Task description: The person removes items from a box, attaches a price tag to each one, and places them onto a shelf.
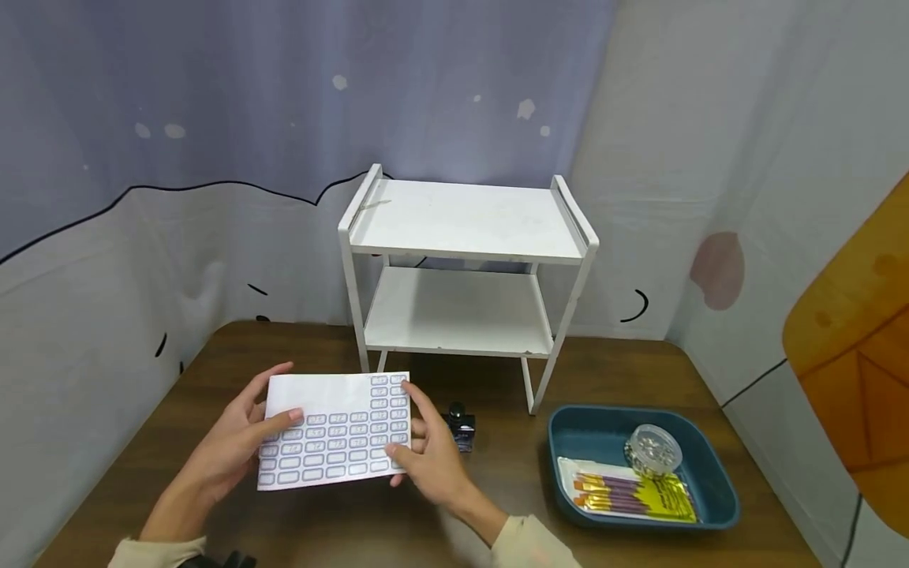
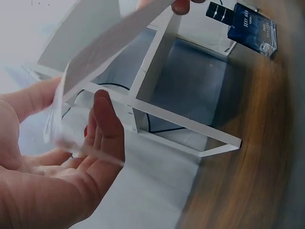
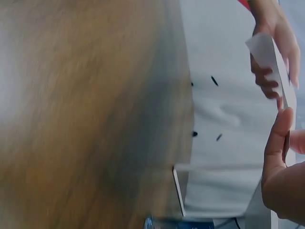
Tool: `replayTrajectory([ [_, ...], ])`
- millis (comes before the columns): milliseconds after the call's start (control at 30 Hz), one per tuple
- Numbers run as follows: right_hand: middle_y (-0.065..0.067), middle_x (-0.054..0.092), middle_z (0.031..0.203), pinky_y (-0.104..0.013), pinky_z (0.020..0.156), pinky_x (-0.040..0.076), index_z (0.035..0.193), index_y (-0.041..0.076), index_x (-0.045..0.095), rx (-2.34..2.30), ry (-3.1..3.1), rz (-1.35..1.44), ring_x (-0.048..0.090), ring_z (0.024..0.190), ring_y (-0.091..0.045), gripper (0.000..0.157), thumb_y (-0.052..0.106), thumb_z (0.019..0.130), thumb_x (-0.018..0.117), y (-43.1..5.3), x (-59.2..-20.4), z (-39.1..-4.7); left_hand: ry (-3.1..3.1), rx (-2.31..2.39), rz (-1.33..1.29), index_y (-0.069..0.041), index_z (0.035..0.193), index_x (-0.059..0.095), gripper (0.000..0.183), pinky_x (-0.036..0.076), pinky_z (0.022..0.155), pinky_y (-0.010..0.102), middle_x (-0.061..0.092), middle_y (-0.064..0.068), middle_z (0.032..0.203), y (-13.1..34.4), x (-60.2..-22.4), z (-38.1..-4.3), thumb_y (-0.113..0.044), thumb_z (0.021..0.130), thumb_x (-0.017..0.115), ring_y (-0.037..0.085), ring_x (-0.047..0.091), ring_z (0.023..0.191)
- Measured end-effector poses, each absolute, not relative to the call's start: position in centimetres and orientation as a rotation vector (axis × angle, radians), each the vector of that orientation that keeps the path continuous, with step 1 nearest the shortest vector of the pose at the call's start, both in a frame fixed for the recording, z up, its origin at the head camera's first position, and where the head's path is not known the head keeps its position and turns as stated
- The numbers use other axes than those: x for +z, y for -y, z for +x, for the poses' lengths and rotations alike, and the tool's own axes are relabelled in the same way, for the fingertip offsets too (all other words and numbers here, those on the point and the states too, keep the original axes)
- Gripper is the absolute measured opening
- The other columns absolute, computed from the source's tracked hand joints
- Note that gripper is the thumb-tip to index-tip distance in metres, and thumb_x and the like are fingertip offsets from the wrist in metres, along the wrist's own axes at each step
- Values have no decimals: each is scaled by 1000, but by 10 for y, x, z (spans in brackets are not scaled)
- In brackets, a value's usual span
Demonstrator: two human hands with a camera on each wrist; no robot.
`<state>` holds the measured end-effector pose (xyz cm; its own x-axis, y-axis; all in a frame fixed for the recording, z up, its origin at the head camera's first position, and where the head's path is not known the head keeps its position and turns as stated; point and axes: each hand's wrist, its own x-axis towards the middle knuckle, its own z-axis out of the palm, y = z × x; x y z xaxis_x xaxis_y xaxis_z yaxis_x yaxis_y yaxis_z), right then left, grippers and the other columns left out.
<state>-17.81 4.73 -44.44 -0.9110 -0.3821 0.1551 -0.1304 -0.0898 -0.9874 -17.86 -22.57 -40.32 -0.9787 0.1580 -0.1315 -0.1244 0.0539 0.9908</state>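
Note:
A white label sheet (image 1: 323, 426) printed with rows of small blue-outlined boxes hangs in the air over the table, slightly tilted. My left hand (image 1: 226, 443) pinches its left edge, thumb on the printed face and fingers behind. At the right edge my right hand (image 1: 435, 459) grips it between thumb and fingers. Seen edge-on in the left wrist view, the sheet (image 2: 107, 47) bends near the left palm and looks layered or folded. Just beyond the right hand stands a dark blue perfume bottle (image 1: 463, 432), partly hidden by that hand in the head view.
A white two-tier shelf (image 1: 465, 221) stands at the back of the brown table (image 1: 298, 347). To the right sits a teal tray (image 1: 589, 426) holding a pack of paintbrushes (image 1: 625, 495) and a round clear container (image 1: 653, 450). Patterned curtains (image 1: 213, 87) hang behind.

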Motion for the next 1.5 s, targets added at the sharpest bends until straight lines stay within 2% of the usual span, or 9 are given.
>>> replayTrajectory([
  [100,-32,65,116,-53,57,58,159,20,23,-2128,-1992,-581,74,84,-27,86,-15,88,57,-62,-442,-181,-2084,2042,98,-30,155,15,77,60,70,37,64,3,111,225,-404,-177,-9,98,62,19,71,84],
  [233,-34,64,118,-64,62,53,160,22,20,-2139,-1985,-588,74,86,-27,89,-16,88,57,-81,-441,-184,-1993,2084,237,-32,156,12,83,60,73,36,62,3,118,225,-408,-177,-1,96,61,20,71,90],
  [467,-33,62,125,-41,59,60,160,25,20,-2128,-2041,-531,75,90,-28,90,-14,89,60,-102,-442,-186,-1936,2078,445,-28,157,12,90,60,74,36,66,9,116,212,-410,-176,6,91,63,22,74,89],
  [767,-35,61,125,-44,59,60,160,21,18,-2154,-2030,-546,75,87,-20,88,-12,90,60,-120,-446,-180,-2165,1956,334,-16,159,11,97,61,71,39,69,21,111,190,-407,-174,1,86,73,24,75,82],
  [933,-36,61,125,-38,58,60,160,22,19,-2167,-2043,-530,75,84,-17,89,-12,89,61,-128,-448,-178,-2255,1938,301,-19,161,7,103,61,67,37,69,28,107,179,-410,-170,6,85,72,23,75,78],
  [1133,-38,61,123,-39,58,60,160,18,18,-2160,-2059,-525,74,79,-16,89,-12,89,61,-136,-451,-175,-2266,1971,284,-25,161,4,109,61,65,38,69,32,107,166,-415,-164,12,83,70,23,75,77],
  [1300,-42,59,121,-34,55,59,161,15,15,-2151,-2041,-619,74,77,-15,88,-11,90,61,-149,-453,-173,-2325,1943,351,-20,161,8,103,60,71,32,65,32,115,169,-417,-164,3,85,74,21,73,89],
  [1400,-44,58,120,-34,53,58,161,13,14,-2116,-2029,-703,73,71,-14,87,-10,91,61,-158,-451,-172,-2490,1804,450,-12,158,22,88,57,81,29,62,28,123,175,-417,-166,-5,88,74,27,68,105],
  [1500,-44,59,118,-31,50,56,160,12,15,-2059,-2022,-756,71,66,-13,85,-9,92,61,-167,-447,-172,-2672,1607,540,-12,152,39,72,54,92,37,62,20,130,176,-415,-168,-16,90,74,35,62,118],
])
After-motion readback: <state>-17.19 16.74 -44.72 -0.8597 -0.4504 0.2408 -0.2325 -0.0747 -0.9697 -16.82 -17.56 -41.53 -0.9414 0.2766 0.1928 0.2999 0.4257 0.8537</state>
